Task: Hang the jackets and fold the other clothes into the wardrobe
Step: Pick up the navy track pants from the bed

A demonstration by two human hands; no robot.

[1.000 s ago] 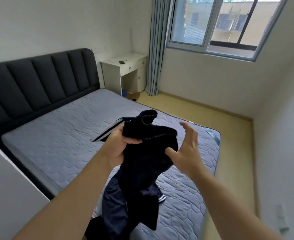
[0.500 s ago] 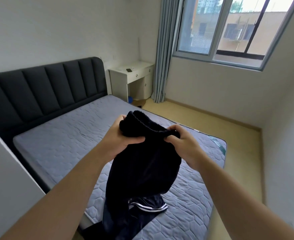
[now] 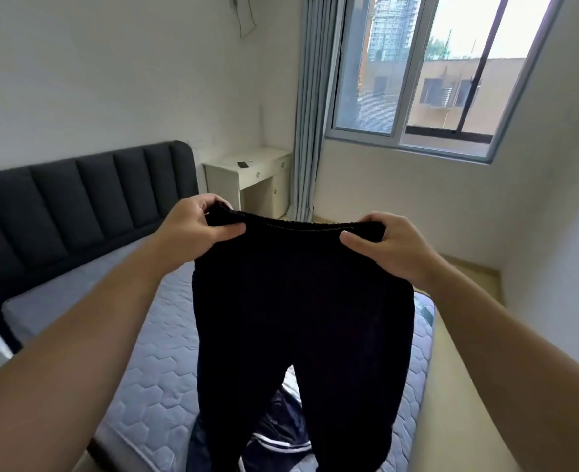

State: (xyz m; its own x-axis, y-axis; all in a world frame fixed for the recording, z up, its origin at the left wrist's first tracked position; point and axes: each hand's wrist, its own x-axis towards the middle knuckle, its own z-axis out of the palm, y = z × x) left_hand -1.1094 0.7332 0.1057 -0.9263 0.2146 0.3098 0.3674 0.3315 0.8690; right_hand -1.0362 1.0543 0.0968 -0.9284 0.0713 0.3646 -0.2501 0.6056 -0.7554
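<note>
Home bedroom. Bed with bare quilted mattress (image 3: 151, 396) and dark padded headboard (image 3: 76, 206) at left of frame. Small white desk (image 3: 247, 175) in far corner, grey curtain (image 3: 310, 107) beside sliding window (image 3: 427, 80), upper right. Plain white walls.

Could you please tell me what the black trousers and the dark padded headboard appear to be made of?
The black trousers with a gathered waistband look like soft matte knit or fleece: the elastic band is ribbed and they hang limp, without shine. The dark grey channelled headboard is probably matte woven fabric over padding, given its plump vertical panels.
</note>
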